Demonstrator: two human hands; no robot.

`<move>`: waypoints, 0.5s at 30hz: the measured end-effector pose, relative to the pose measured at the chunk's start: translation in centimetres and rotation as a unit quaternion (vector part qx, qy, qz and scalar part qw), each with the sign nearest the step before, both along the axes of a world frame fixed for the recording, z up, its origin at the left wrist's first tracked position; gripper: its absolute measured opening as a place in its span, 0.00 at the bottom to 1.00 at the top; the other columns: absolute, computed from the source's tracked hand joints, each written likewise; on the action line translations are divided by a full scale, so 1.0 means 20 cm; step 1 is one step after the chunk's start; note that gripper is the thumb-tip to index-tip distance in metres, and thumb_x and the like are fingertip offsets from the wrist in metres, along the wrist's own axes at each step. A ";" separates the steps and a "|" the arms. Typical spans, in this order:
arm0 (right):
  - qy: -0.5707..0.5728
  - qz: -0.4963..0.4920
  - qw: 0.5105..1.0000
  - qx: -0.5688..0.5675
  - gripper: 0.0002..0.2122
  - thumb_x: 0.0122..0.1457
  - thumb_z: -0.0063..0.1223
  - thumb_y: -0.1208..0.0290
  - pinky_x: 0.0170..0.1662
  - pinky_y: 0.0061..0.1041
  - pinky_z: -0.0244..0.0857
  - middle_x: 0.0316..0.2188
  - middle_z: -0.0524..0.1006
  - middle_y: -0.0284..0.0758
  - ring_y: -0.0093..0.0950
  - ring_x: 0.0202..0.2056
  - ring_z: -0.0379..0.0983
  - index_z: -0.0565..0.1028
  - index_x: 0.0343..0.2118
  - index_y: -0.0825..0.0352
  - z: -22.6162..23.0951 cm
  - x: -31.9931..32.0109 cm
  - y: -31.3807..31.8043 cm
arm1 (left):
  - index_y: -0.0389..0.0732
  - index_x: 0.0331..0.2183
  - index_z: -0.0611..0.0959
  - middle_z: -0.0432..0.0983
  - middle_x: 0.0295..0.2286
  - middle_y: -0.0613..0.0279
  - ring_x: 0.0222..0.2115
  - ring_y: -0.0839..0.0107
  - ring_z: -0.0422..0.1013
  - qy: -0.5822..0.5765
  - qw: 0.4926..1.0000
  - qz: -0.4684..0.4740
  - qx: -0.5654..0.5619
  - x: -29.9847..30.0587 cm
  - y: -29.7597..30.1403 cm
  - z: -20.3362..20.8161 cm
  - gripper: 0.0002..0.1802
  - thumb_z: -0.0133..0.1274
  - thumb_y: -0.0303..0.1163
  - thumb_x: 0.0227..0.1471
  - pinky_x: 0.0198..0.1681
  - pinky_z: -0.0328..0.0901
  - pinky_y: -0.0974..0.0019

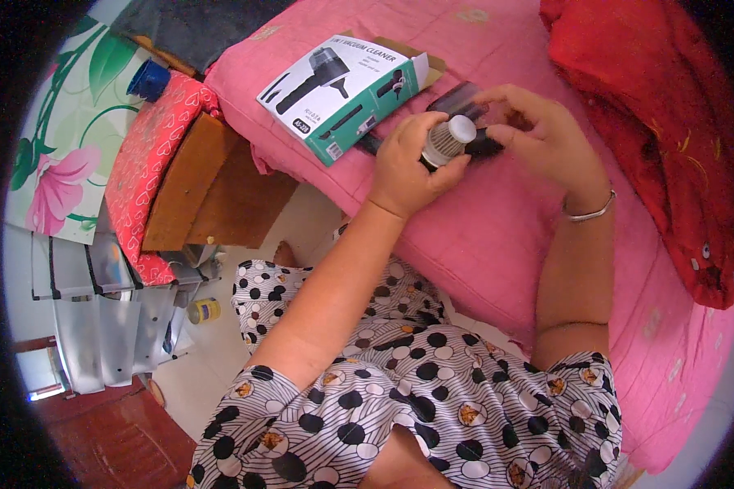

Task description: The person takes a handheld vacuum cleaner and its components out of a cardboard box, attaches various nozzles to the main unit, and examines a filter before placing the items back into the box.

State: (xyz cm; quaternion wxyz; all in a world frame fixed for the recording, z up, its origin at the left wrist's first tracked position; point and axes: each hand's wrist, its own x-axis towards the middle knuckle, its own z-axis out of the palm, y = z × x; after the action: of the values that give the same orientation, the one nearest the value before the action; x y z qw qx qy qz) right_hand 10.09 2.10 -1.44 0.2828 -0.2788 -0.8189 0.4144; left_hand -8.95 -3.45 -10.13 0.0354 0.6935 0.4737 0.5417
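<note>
My left hand point(409, 163) is closed around a handheld vacuum cleaner part, mostly hidden in the palm. A pleated cylindrical filter point(444, 143) with a white round cap sticks out between its thumb and fingers. Close by on the right is my right hand point(540, 134), its thumb and fingers curved and apart, with a silver bangle at the wrist. Next to its fingertips, beyond the filter, shows a dark, partly see-through plastic piece point(455, 101), blurred at its edges. Whether the fingertips touch that piece is hard to make out.
A white and green vacuum cleaner box point(334, 94) lies with its flap raised on the pink bedspread point(497, 236). Red fabric point(652, 122) covers the right side. At left are a wooden cabinet point(212, 183), a blue cup point(148, 80) and a clear drawer rack point(110, 326).
</note>
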 end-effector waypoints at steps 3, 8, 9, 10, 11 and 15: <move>-0.008 -0.055 0.998 0.030 0.12 0.53 0.54 0.75 0.31 0.17 0.63 0.25 0.71 0.24 0.14 0.27 0.65 0.73 0.42 0.64 0.02 0.08 0.01 | 0.39 0.42 0.73 0.73 0.37 0.52 0.38 0.54 0.71 -0.008 1.000 -0.012 0.003 0.04 0.02 0.00 0.30 0.63 0.38 0.35 0.42 0.66 0.58; 0.027 -0.108 0.993 0.043 0.10 0.55 0.52 0.74 0.31 0.16 0.62 0.26 0.72 0.23 0.14 0.28 0.66 0.74 0.41 0.65 0.04 0.22 0.10 | 0.39 0.42 0.73 0.73 0.38 0.52 0.39 0.54 0.70 0.016 1.000 0.020 -0.004 0.09 0.04 -0.02 0.30 0.64 0.39 0.35 0.42 0.66 0.58; 0.023 -0.113 0.992 0.047 0.10 0.55 0.52 0.74 0.31 0.16 0.62 0.26 0.72 0.23 0.14 0.28 0.66 0.74 0.41 0.65 0.05 0.26 0.13 | 0.39 0.42 0.73 0.73 0.38 0.53 0.39 0.55 0.70 0.016 0.999 0.016 -0.024 0.08 0.03 -0.01 0.31 0.65 0.39 0.34 0.42 0.66 0.58; 0.016 -0.161 0.986 0.051 0.09 0.55 0.52 0.74 0.32 0.17 0.63 0.27 0.73 0.24 0.15 0.29 0.67 0.74 0.40 0.66 0.06 0.30 0.15 | 0.39 0.42 0.73 0.73 0.38 0.53 0.39 0.55 0.70 0.013 1.000 0.011 -0.021 0.09 0.04 -0.01 0.31 0.65 0.39 0.34 0.42 0.66 0.58; 0.009 -0.207 0.977 0.055 0.09 0.55 0.52 0.73 0.33 0.17 0.63 0.27 0.74 0.25 0.16 0.30 0.68 0.74 0.40 0.67 0.07 0.34 0.17 | 0.39 0.42 0.73 0.73 0.38 0.53 0.38 0.55 0.70 0.014 1.000 0.008 -0.020 0.10 0.05 -0.01 0.31 0.65 0.39 0.35 0.42 0.66 0.58; -0.028 -0.259 0.962 0.081 0.10 0.54 0.53 0.72 0.35 0.21 0.66 0.29 0.77 0.31 0.21 0.32 0.72 0.75 0.40 0.67 -0.03 0.43 0.30 | 0.38 0.43 0.72 0.73 0.37 0.53 0.38 0.55 0.70 0.033 0.999 0.002 0.018 0.10 0.06 -0.02 0.32 0.65 0.39 0.35 0.42 0.66 0.58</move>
State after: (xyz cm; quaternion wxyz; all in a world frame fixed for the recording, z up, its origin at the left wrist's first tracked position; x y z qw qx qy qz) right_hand 18.73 8.18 -2.13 0.3791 -0.4692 -0.7571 0.2510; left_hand -6.88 -2.22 -10.57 0.0054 0.7105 0.4663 0.5270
